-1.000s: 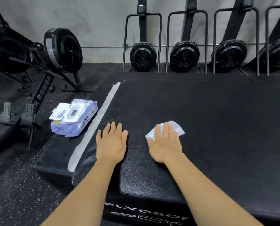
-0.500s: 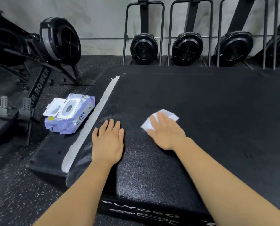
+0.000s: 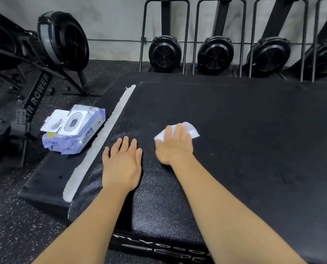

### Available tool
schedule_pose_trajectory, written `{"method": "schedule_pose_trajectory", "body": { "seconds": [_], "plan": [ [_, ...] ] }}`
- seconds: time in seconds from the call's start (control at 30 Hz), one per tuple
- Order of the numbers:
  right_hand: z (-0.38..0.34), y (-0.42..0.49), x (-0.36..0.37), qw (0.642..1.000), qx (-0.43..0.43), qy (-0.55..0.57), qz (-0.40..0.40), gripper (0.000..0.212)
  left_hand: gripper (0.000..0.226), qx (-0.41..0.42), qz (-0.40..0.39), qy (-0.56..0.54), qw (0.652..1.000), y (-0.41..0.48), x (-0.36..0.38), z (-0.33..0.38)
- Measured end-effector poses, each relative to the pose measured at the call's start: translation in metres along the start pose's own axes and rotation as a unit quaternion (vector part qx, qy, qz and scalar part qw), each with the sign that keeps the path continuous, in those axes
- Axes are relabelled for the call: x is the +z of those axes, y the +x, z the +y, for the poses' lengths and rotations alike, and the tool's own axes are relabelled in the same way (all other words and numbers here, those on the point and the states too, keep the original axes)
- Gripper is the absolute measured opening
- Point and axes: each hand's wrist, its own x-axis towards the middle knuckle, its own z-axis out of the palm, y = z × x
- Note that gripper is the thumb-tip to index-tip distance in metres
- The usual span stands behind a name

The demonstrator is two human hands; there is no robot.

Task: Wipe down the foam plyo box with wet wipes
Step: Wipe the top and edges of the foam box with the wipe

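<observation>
Wipes pack (image 3: 73,130), lid flipped up, sits on the low pad (image 3: 50,174) left of the foam box (image 3: 254,140). Left hand (image 3: 121,164): grip slack, palm flat on the box top, holding nothing. Right hand (image 3: 175,147) just beside it: fingers straight, pressing a white wipe (image 3: 190,129) onto the box top. Rowing machines (image 3: 269,54) stand behind.
</observation>
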Motion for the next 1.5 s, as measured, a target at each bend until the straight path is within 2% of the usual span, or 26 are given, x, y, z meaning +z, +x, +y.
{"method": "schedule_pose_trajectory", "body": {
  "seconds": [0.13, 0.27, 0.37, 0.47, 0.6, 0.8, 0.9, 1.03, 1.2, 1.27, 1.5],
  "plan": [
    [-0.036, 0.021, -0.003, 0.995, -0.095, 0.004, -0.019, 0.065, 0.06, 0.0, 0.007, -0.009, 1.0, -0.002, 0.0, -0.001],
    [-0.025, 0.035, -0.011, 0.988, -0.152, -0.001, -0.033, 0.062, 0.057, -0.003, 0.007, -0.007, 1.0, 0.0, 0.0, 0.001],
    [0.004, 0.03, -0.011, 0.991, -0.134, 0.014, -0.019, 0.062, 0.055, -0.002, 0.003, -0.005, 1.0, -0.001, 0.0, 0.001],
    [0.047, 0.02, -0.012, 0.996, -0.077, 0.032, 0.005, 0.062, 0.057, -0.004, -0.005, -0.005, 1.0, -0.002, 0.001, 0.0],
    [0.086, 0.013, -0.019, 1.0, -0.012, 0.026, -0.009, 0.063, 0.057, -0.004, -0.012, -0.004, 1.0, 0.0, 0.0, 0.001],
    [0.045, 0.028, -0.013, 0.997, 0.072, 0.013, 0.023, 0.069, 0.057, -0.004, -0.011, -0.006, 1.0, -0.001, -0.001, 0.002],
    [0.004, 0.04, -0.014, 0.999, 0.048, 0.007, 0.025, 0.071, 0.057, -0.006, -0.006, 0.0, 1.0, -0.001, -0.001, 0.001],
    [-0.043, 0.057, -0.015, 0.999, -0.036, -0.005, -0.005, 0.07, 0.057, -0.011, 0.001, 0.001, 1.0, -0.001, 0.001, 0.001],
    [-0.037, 0.07, -0.026, 0.991, -0.126, 0.003, -0.034, 0.064, 0.057, -0.015, -0.001, 0.007, 1.0, 0.0, -0.002, 0.003],
    [-0.016, 0.068, -0.028, 0.992, -0.122, 0.019, -0.026, 0.062, 0.057, -0.016, -0.005, 0.003, 1.0, -0.001, -0.003, 0.003],
    [0.076, 0.053, -0.029, 0.999, -0.012, 0.037, 0.001, 0.062, 0.055, -0.011, -0.014, -0.009, 1.0, -0.002, -0.004, 0.003]
  ]
}}
